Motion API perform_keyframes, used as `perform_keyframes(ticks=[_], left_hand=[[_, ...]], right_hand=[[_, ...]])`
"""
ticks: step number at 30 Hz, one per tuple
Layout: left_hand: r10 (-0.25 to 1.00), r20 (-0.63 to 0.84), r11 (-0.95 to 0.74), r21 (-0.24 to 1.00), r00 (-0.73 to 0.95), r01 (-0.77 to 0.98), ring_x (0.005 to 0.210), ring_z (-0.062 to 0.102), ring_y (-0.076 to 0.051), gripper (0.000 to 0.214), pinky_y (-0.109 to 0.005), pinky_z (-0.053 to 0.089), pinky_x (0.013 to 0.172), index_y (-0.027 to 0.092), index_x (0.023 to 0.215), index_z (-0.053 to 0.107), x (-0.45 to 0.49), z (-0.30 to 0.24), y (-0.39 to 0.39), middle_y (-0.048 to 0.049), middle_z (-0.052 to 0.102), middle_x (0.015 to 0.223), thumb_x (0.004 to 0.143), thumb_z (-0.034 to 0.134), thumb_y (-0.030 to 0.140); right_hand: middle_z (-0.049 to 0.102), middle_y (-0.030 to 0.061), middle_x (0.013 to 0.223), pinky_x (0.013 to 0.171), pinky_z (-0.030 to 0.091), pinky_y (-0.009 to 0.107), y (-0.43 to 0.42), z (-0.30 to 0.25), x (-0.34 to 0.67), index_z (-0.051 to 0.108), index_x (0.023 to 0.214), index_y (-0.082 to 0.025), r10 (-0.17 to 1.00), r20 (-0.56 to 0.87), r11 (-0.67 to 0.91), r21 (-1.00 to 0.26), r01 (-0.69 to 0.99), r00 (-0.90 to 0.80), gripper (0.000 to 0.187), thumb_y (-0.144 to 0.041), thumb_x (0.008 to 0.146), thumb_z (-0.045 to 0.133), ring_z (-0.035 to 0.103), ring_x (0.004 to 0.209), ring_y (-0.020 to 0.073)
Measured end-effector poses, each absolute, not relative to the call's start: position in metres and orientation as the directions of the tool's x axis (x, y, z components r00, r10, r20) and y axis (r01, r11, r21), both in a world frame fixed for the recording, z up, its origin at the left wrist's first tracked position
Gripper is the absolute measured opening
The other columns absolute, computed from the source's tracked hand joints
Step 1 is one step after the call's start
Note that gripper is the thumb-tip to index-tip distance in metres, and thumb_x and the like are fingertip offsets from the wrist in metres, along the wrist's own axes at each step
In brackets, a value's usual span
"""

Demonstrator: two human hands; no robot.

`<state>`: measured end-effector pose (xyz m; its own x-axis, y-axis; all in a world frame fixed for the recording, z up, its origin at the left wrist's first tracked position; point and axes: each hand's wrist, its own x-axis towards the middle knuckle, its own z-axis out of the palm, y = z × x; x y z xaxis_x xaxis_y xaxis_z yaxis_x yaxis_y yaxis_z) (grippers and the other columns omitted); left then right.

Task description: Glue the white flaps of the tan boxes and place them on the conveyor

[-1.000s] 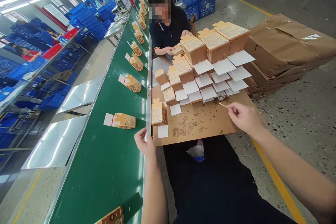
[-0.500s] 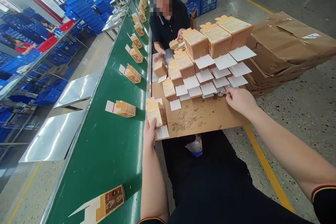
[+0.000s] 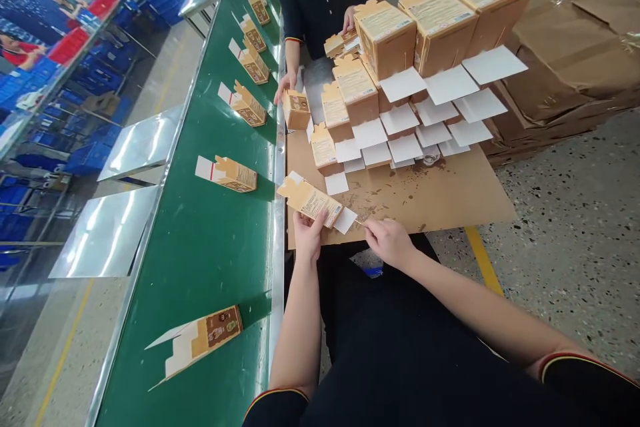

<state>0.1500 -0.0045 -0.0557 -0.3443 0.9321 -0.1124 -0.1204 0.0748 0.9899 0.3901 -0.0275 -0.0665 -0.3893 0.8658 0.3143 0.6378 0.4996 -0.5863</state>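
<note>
My left hand (image 3: 309,237) is closed around a small tan carton (image 3: 313,202), which lies tilted over the cardboard sheet (image 3: 450,197). The carton's white end flap (image 3: 346,221) sticks out toward my right hand (image 3: 390,240). Between the fingers of that hand is a thin stick (image 3: 361,221), its tip at the flap's edge; whether it touches is too small to tell. Beyond my hands rises a stack of similar cartons (image 3: 387,47), with white flaps facing me. A small clear dish (image 3: 431,157) sits at the stack's front edge, and wet-looking spots mark the sheet.
To the left runs a green conveyor belt (image 3: 210,240) carrying several cartons with raised flaps, one near me (image 3: 220,333). Across the sheet, a co-worker (image 3: 325,7) has one hand by a carton (image 3: 299,111). Large brown cardboard packages (image 3: 575,60) are stacked at the right.
My right hand has moved left with the stick, from beside the dish to the carton's flap. My left hand has lifted and turned the carton. The view has tilted down.
</note>
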Motion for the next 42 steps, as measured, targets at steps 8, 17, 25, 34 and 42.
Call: perform_keyframes(ticks=[8, 17, 25, 34, 42], left_hand=[[0.932, -0.062, 0.061, 0.998, -0.356, -0.013, 0.130, 0.078, -0.029, 0.088, -0.047, 0.063, 0.115, 0.029, 0.134, 0.052, 0.165, -0.053, -0.016, -0.0132, 0.075, 0.138, 0.071, 0.106, 0.058], [0.902, 0.061, 0.094, 0.938, -0.427, 0.332, 0.122, 0.077, -0.032, 0.083, -0.043, 0.065, 0.102, 0.028, 0.126, 0.047, 0.191, -0.060, -0.040, -0.0112, 0.071, 0.126, 0.070, 0.106, 0.041], [0.879, 0.091, 0.075, 0.943, -0.468, 0.324, 0.125, 0.078, -0.036, 0.086, -0.046, 0.068, 0.101, 0.027, 0.132, 0.052, 0.198, -0.068, -0.034, -0.0151, 0.074, 0.130, 0.068, 0.107, 0.037], [0.574, 0.244, 0.131, 0.915, -0.782, 0.382, 0.131, 0.076, -0.032, 0.090, -0.053, 0.065, 0.115, 0.027, 0.131, 0.039, 0.025, -0.047, -0.034, -0.0139, 0.068, 0.140, 0.070, 0.105, 0.032], [0.558, 0.121, 0.308, 0.888, -0.821, 0.340, 0.128, 0.076, -0.028, 0.075, -0.049, 0.062, 0.117, 0.028, 0.125, 0.041, -0.019, -0.057, -0.004, -0.0082, 0.071, 0.128, 0.074, 0.095, 0.019]], right_hand=[[0.067, 0.0035, 0.070, 0.070, 0.038, 0.033, -0.037, -0.073, 0.387, 0.068, 0.086, -0.020, 0.809, 0.336, 0.583, -0.560, 0.589, -0.482, 0.028, -0.009, 0.106, 0.052, 0.055, 0.063, 0.0177], [0.063, -0.0008, 0.066, 0.068, 0.047, 0.030, -0.067, -0.053, 0.432, 0.077, 0.099, -0.023, 0.906, 0.297, 0.413, -0.769, 0.487, -0.301, 0.025, -0.019, 0.110, 0.055, 0.058, 0.061, 0.0166], [0.062, -0.0019, 0.065, 0.059, 0.049, 0.028, -0.090, -0.050, 0.433, 0.079, 0.100, -0.023, 0.937, 0.166, 0.280, -0.882, 0.378, -0.307, 0.026, -0.028, 0.110, 0.056, 0.054, 0.054, 0.0139], [0.058, -0.0017, 0.061, 0.051, 0.048, 0.025, -0.077, -0.045, 0.452, 0.083, 0.096, -0.024, 0.975, 0.093, 0.158, -0.928, 0.337, -0.202, 0.036, -0.048, 0.111, 0.061, 0.052, 0.051, 0.0132], [0.059, -0.0012, 0.062, 0.053, 0.050, 0.027, -0.067, -0.044, 0.440, 0.083, 0.095, -0.023, 0.973, 0.104, 0.167, -0.932, 0.322, -0.205, 0.034, -0.047, 0.109, 0.063, 0.054, 0.052, 0.0140]])
